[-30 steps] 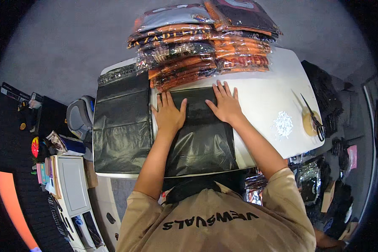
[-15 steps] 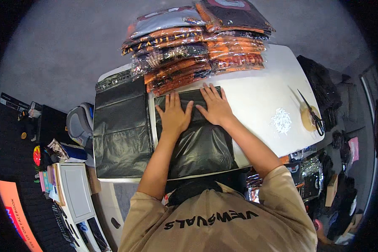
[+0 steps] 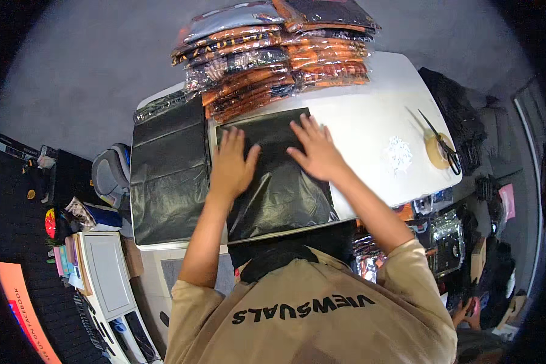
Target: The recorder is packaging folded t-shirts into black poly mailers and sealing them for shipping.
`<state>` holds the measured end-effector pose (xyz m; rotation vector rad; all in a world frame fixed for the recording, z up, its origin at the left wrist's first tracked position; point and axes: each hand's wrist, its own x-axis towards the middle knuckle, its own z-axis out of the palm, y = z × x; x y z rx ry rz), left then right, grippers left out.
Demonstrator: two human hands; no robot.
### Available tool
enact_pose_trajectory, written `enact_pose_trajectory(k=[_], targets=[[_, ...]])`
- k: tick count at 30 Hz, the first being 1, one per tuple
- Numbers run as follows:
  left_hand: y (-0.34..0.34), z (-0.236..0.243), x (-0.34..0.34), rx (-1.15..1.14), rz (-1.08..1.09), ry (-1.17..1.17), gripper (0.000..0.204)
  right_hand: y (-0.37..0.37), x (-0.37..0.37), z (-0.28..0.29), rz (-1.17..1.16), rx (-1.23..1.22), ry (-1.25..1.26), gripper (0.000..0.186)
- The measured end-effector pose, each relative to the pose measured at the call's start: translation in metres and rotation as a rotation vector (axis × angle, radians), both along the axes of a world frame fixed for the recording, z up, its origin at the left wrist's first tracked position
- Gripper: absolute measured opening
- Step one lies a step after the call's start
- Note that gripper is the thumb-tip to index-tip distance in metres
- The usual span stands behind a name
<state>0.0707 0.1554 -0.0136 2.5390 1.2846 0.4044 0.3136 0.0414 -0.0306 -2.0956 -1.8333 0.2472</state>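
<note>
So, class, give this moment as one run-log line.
left hand: open, over black plastic bag; right hand: open, over same bag; wrapped bundles: beyond; scissors, tape roll: right

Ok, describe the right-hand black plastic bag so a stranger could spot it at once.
On the white table, look in front of the stacked, clear-wrapped packages. The black plastic bag lies at the near edge, right of another black bag. Only it has the left hand and right hand over it.
</note>
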Motion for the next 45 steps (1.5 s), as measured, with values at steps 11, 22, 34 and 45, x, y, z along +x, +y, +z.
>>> enact_pose_trajectory(k=[11, 22, 34, 45], targets=[[-0.084, -0.014, -0.045, -0.017, -0.050, 0.117, 0.082, -0.067, -0.051, -0.007, -0.026, -0.044, -0.068, 0.082], [0.047, 0.017, 0.026, 0.105, -0.331, -0.125, 0.040, 0.062, 0.015, 0.009, 0.224, 0.191, 0.079, 0.044], [0.102, -0.014, 0.061, 0.162, -0.267, 0.027, 0.032, 0.148, 0.037, -0.008, 0.173, -0.031, 0.107, 0.048], [0.099, 0.009, 0.061, 0.048, -0.260, 0.019, 0.020, 0.157, 0.042, 0.006, 0.331, -0.044, 0.319, 0.036]])
